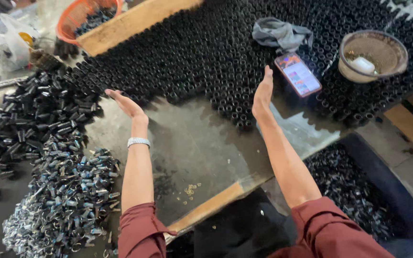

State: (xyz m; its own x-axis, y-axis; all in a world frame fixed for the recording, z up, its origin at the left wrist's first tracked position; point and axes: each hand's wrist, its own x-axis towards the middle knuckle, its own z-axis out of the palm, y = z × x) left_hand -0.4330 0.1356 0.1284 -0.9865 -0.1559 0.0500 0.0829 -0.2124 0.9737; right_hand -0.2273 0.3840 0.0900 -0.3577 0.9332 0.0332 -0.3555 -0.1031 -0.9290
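My left hand [126, 103] is flat and open, fingers together, held edge-on just in front of a wide field of upright black tubes [206, 57] packed side by side on the worktable [192, 143]. My right hand [263, 93] is also flat and open, edge-on, touching the near rim of the same tubes. Both hands hold nothing. A metal watch band [138, 142] circles my left wrist. My sleeves are dark red.
A phone [298, 74] with a lit screen and a grey rag [280, 33] lie on the tubes. A woven bowl [373, 55] stands at right. Loose black tubes [29, 119] and shiny metal clips [68, 196] pile at left. An orange basket [84, 16] and a wooden plank [135, 21] sit behind. A dark bin [359, 191] holds parts.
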